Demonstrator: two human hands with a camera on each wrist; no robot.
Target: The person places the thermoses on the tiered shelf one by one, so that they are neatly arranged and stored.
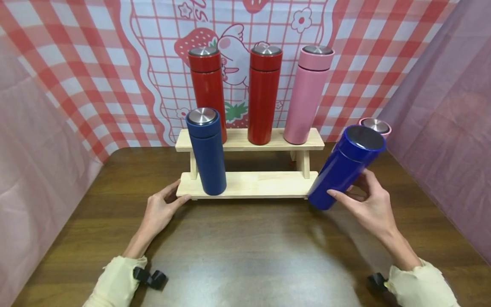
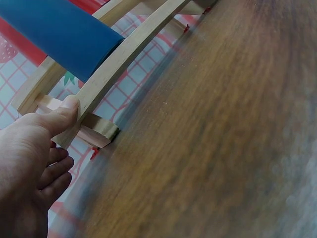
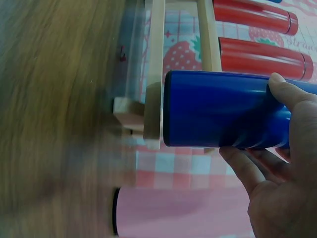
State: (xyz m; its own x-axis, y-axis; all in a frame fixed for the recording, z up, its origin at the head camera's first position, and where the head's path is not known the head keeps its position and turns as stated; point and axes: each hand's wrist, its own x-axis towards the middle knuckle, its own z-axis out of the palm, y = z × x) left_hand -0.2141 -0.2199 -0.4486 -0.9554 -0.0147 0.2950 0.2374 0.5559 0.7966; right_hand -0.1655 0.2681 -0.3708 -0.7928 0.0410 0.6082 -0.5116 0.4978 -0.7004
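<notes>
My right hand (image 1: 370,204) grips a glossy blue thermos bottle (image 1: 341,170), thumb on one side and fingers on the other. The bottle tilts, its dark lid to the upper right and its base close by the right end of the lower shelf. My left hand (image 1: 163,209) holds the left end of the wooden two-tier rack (image 1: 245,189), the thumb (image 2: 67,111) against the shelf's edge. A matte dark blue thermos (image 1: 209,157) stands at the left of that lower shelf. On the upper tier are two red thermoses (image 1: 264,98) and a pink thermos (image 1: 310,94).
Another pink thermos (image 3: 183,212) stands on the table right of the rack, mostly hidden behind the held bottle in the head view. The brown wooden table (image 1: 245,256) reaches back to a red-and-white checked cloth (image 1: 383,55). Pink fabric (image 1: 441,140) hangs at the sides.
</notes>
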